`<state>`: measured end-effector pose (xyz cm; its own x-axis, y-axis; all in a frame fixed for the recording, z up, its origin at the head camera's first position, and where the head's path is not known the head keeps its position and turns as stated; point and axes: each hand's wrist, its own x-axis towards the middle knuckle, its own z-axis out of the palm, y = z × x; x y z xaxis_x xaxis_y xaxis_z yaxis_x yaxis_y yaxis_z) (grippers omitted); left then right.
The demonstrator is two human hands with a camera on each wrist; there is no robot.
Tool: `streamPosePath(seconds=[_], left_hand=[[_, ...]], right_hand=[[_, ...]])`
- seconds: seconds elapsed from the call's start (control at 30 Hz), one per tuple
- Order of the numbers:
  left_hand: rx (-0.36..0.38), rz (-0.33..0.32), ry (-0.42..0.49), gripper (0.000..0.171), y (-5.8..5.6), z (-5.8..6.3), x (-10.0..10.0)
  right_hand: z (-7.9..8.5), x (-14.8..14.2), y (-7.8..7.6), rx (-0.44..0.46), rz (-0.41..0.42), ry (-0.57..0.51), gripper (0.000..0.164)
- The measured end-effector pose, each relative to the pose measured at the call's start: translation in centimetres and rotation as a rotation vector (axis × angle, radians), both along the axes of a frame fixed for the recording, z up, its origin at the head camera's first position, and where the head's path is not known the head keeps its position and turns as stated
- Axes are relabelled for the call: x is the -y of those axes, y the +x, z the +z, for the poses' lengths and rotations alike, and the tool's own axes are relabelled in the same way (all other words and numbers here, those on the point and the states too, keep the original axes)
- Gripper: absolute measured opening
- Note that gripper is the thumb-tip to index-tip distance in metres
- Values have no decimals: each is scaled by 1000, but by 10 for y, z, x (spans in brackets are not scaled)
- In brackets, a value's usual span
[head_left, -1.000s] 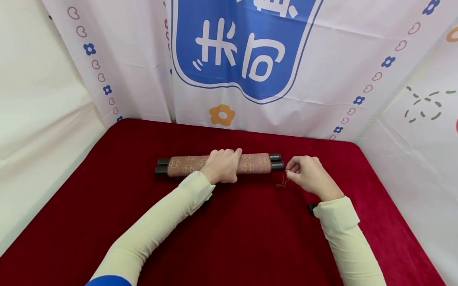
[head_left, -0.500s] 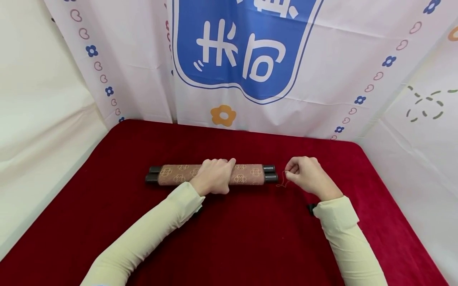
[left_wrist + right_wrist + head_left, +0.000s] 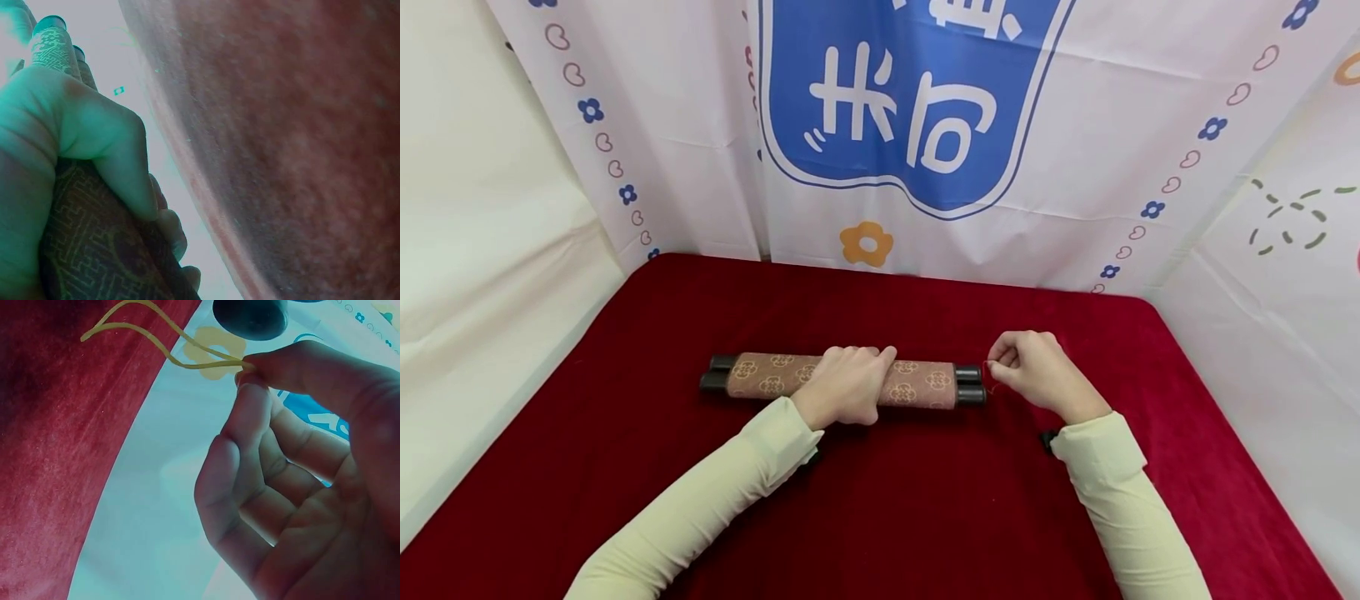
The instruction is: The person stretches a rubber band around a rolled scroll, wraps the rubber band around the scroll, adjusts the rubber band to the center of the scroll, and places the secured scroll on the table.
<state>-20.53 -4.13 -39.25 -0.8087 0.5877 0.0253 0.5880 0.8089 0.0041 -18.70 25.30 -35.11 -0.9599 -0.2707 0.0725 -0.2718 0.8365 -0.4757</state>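
A rolled scroll in brown brocade with gold flower patterns lies crosswise in the head view, its two rods ending in black knobs. My left hand grips it around the middle, and in the left wrist view the thumb and fingers wrap the patterned cloth. Just beyond the scroll's right end is my right hand. Its thumb and index finger pinch a thin yellow cord loop, clearest in the right wrist view. A black knob shows close above those fingertips.
Red velvet cloth covers the table. A white printed curtain with a blue sign hangs along the far edge, and pale fabric walls stand at both sides.
My left hand has brought the scroll nearer to me and somewhat to the left. The right hand has shifted slightly left with the cord loop, closer to the scroll's end.
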Motion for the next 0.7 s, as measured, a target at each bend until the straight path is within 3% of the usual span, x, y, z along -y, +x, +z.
streamPosePath(seconds=[0.27, 0.7], left_hand=[[-51, -34, -26, 44, 5, 2, -5], [-49, 17, -26, 47, -1, 3, -6]], right_hand=[[5, 4, 3, -13, 26, -8, 4], [11, 10, 11, -32, 90, -27, 5]])
